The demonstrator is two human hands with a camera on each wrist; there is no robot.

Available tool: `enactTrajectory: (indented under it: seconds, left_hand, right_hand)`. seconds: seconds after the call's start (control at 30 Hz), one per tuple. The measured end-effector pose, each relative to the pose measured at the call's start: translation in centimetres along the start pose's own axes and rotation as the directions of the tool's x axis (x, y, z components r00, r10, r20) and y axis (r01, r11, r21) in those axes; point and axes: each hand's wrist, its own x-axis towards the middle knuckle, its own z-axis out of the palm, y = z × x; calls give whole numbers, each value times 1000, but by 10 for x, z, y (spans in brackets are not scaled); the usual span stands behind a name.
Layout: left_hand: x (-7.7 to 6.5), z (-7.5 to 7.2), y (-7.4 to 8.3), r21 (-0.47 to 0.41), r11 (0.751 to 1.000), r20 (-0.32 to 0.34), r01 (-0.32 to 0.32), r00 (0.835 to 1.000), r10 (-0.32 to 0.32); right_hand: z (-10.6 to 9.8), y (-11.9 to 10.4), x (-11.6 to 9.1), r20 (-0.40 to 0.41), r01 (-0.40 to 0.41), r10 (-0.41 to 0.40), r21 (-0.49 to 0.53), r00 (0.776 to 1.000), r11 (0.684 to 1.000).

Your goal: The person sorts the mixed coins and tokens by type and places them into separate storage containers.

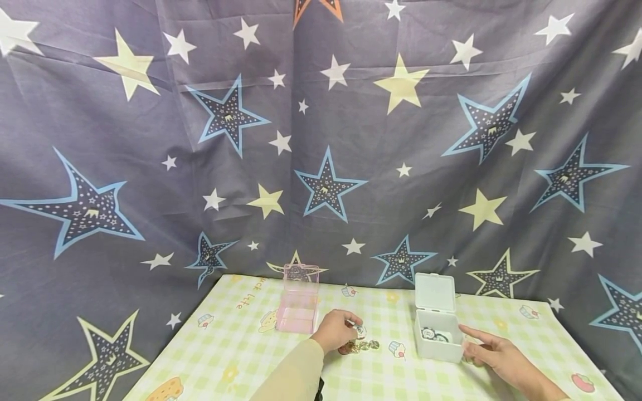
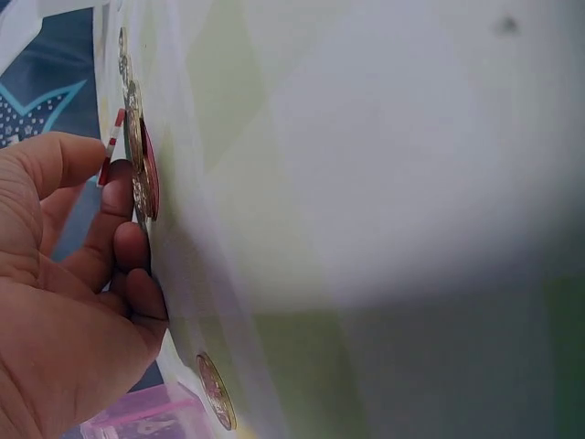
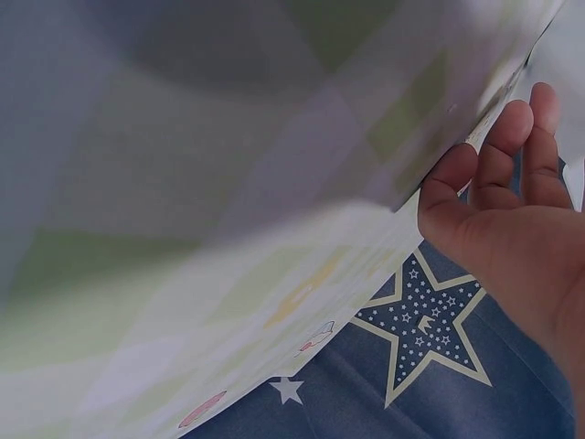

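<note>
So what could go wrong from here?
The chip is pinched near its edge by the left fingers, so it might slip. It is held right by the gold coins, which could get nudged. The right fingers are beside the white box and might shift it.

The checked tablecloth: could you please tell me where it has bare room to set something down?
Free patches lie left of the clear pink box, between it and the white box behind the gold coins, and right of the right hand. It is crowded around the left hand and coins.
</note>
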Motion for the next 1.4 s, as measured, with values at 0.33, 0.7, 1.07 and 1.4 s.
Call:
enactTrajectory:
  seconds: [0.33, 0.7, 1.07, 1.4]
  left_hand:
    - [1, 2, -1, 8, 1000, -3, -14, 1000, 14]
    - [2, 8, 13, -33, 999, -87, 3, 996, -6]
    - [5, 47, 64, -201, 977, -112, -65, 993, 43]
    - [-1, 78, 90, -204, 973, -73, -109, 993, 96]
  right_hand:
    - [0, 1, 2, 0, -4, 4, -1, 1000, 1000]
    - [0, 3, 3, 2, -19, 19, 10, 1000, 1000]
    - [2, 1, 2, -24, -22, 22, 11, 999, 1000]
    - [0, 2, 1, -2, 12, -12, 22, 1000, 1000]
